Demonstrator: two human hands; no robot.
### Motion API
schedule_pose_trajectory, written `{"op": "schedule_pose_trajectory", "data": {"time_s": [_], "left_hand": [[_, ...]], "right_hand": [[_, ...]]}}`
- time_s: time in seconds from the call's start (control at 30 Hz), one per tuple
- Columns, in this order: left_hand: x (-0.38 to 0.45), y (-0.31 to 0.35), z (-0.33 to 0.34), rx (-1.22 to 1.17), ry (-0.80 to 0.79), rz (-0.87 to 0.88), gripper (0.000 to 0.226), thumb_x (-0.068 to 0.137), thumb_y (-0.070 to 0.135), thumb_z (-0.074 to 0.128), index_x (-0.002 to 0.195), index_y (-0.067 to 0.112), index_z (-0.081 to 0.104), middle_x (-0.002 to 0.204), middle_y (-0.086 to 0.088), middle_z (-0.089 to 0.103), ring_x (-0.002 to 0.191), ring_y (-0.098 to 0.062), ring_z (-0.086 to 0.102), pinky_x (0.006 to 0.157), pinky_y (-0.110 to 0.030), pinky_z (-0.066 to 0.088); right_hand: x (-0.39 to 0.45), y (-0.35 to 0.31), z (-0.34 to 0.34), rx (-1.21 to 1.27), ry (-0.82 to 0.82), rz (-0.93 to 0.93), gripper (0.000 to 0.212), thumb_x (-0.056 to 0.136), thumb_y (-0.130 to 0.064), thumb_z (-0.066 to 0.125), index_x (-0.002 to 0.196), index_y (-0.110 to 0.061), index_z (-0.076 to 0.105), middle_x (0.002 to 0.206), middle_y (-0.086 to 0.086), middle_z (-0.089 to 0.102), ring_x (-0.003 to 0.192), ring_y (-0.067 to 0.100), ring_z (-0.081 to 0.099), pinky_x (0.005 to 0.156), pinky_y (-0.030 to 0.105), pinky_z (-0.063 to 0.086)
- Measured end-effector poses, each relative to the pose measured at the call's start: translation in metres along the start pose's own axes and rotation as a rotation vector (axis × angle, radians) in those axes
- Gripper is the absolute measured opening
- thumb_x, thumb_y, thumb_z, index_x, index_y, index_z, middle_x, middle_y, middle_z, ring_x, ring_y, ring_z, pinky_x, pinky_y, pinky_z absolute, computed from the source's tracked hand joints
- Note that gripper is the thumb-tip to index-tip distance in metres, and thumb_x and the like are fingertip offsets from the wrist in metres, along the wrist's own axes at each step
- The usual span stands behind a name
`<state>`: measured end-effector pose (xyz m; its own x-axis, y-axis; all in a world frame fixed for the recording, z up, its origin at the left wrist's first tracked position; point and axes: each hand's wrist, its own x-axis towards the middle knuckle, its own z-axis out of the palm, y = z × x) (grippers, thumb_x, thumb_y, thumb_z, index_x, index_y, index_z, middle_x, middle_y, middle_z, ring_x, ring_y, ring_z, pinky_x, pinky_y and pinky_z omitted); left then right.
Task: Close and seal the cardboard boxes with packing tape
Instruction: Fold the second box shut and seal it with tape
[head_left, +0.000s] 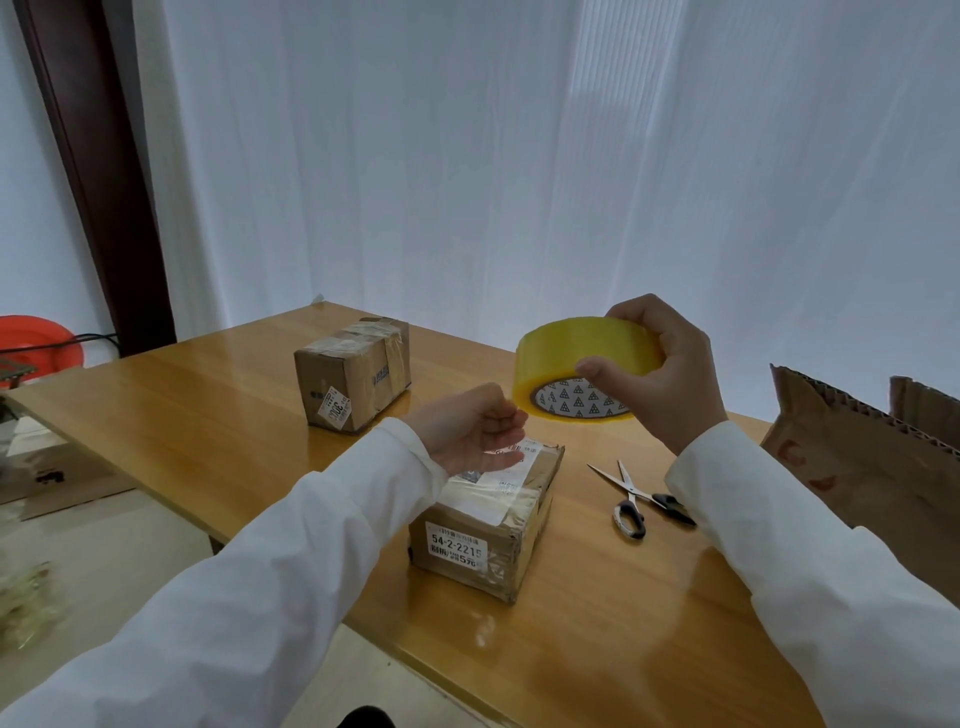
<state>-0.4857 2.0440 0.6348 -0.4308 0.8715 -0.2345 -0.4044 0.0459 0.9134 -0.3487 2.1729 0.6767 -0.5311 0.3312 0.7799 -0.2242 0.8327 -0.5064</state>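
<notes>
White curtains are backing the tabletop; right hand is gripping the tape roll above-right of the near box; left hand's grip is pinching at the roll's edge.

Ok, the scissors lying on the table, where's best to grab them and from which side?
Grip the scissors by the handle loops, coming from the near side. They lie flat and partly open on the table, with handles toward the person and blade tips pointing away. The right sleeve covers part of one handle.
</notes>
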Motion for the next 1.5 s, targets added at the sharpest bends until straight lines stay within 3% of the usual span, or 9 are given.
{"op": "schedule_pose_trajectory", "data": {"time_s": [0.2, 0.33, 0.43, 0.53, 0.8, 1.0, 1.2, 1.37, 1.5], "left_hand": [[0.000, -0.008, 0.006, -0.175, -0.063, -0.012, 0.020, 0.095, 0.016, 0.047, 0.079, 0.007, 0.055, 0.075, -0.004, 0.057, 0.070, -0.014, 0.054, 0.074, -0.030, 0.049], [0.005, -0.008, 0.012, -0.013, 0.090, 0.083, 0.019, 0.095, 0.007, 0.043, 0.079, 0.005, 0.053, 0.067, -0.004, 0.060, 0.064, -0.012, 0.060, 0.061, -0.025, 0.054], [0.005, -0.004, 0.012, 0.210, 0.226, 0.235, 0.022, 0.094, 0.005, 0.039, 0.077, 0.006, 0.052, 0.074, -0.009, 0.062, 0.070, -0.014, 0.062, 0.072, -0.026, 0.052], [0.004, -0.007, 0.017, 0.133, 0.284, 0.282, 0.021, 0.094, 0.006, 0.038, 0.077, 0.006, 0.051, 0.073, -0.008, 0.059, 0.068, -0.014, 0.060, 0.067, -0.024, 0.053], [-0.003, -0.004, 0.014, -0.309, 0.163, -0.072, 0.024, 0.090, 0.021, 0.061, 0.073, 0.006, 0.052, 0.058, -0.002, 0.055, 0.041, -0.008, 0.052, 0.051, -0.023, 0.053], [-0.001, -0.002, 0.015, -0.010, 0.165, -0.087, 0.029, 0.092, 0.010, 0.056, 0.063, 0.007, 0.053, 0.047, 0.001, 0.052, 0.039, -0.005, 0.049, 0.052, -0.020, 0.052], [-0.003, 0.015, 0.011, 0.540, 0.503, 0.406, 0.030, 0.092, 0.010, 0.045, 0.063, 0.014, 0.047, 0.066, -0.006, 0.050, 0.066, -0.019, 0.049, 0.074, -0.036, 0.047], [-0.014, 0.023, 0.010, 0.481, 0.539, 0.568, 0.017, 0.097, 0.018, 0.040, 0.088, 0.016, 0.055, 0.083, 0.003, 0.062, 0.086, -0.016, 0.060, 0.084, -0.035, 0.049], [-0.014, 0.025, 0.013, 0.052, 0.403, 0.363, 0.019, 0.099, 0.016, 0.035, 0.083, 0.017, 0.045, 0.075, 0.000, 0.070, 0.072, -0.014, 0.066, 0.075, -0.032, 0.051]], "right_hand": [[0.002, 0.001, -0.004, 0.057, 0.039, 0.054, 0.040, 0.055, -0.062, 0.063, 0.082, -0.034, 0.053, 0.078, -0.014, 0.055, 0.070, 0.000, 0.053, 0.056, 0.008, 0.042], [-0.002, 0.005, -0.004, 0.016, -0.029, 0.062, 0.040, 0.054, -0.063, 0.064, 0.082, -0.037, 0.052, 0.080, -0.015, 0.056, 0.075, 0.004, 0.056, 0.055, 0.010, 0.044], [-0.004, 0.008, -0.004, -0.074, -0.102, 0.069, 0.042, 0.054, -0.067, 0.061, 0.083, -0.039, 0.050, 0.085, -0.017, 0.055, 0.080, 0.006, 0.056, 0.057, 0.015, 0.044], [0.000, 0.007, -0.004, -0.098, -0.116, 0.039, 0.044, 0.055, -0.069, 0.060, 0.085, -0.038, 0.049, 0.084, -0.018, 0.055, 0.079, 0.007, 0.055, 0.057, 0.015, 0.043], [0.003, 0.003, -0.004, -0.079, -0.083, 0.015, 0.041, 0.053, -0.068, 0.062, 0.080, -0.040, 0.050, 0.080, -0.017, 0.056, 0.074, 0.003, 0.056, 0.054, 0.010, 0.042], [0.001, 0.006, -0.009, -0.155, -0.129, 0.000, 0.044, 0.053, -0.070, 0.061, 0.083, -0.039, 0.050, 0.080, -0.020, 0.054, 0.076, 0.006, 0.055, 0.058, 0.017, 0.040], [0.002, 0.016, -0.012, -0.350, -0.235, -0.016, 0.055, 0.054, -0.074, 0.061, 0.086, -0.030, 0.052, 0.072, -0.012, 0.056, 0.068, 0.008, 0.056, 0.056, 0.012, 0.037], [-0.004, 0.026, -0.017, -0.409, -0.245, 0.025, 0.060, 0.053, -0.080, 0.051, 0.089, -0.033, 0.053, 0.080, -0.008, 0.058, 0.074, 0.016, 0.056, 0.060, 0.015, 0.039], [0.003, 0.012, -0.009, -0.593, -0.316, 0.020, 0.069, 0.057, -0.089, 0.052, 0.094, -0.031, 0.055, 0.084, -0.010, 0.057, 0.078, 0.015, 0.054, 0.067, 0.026, 0.041]]}}
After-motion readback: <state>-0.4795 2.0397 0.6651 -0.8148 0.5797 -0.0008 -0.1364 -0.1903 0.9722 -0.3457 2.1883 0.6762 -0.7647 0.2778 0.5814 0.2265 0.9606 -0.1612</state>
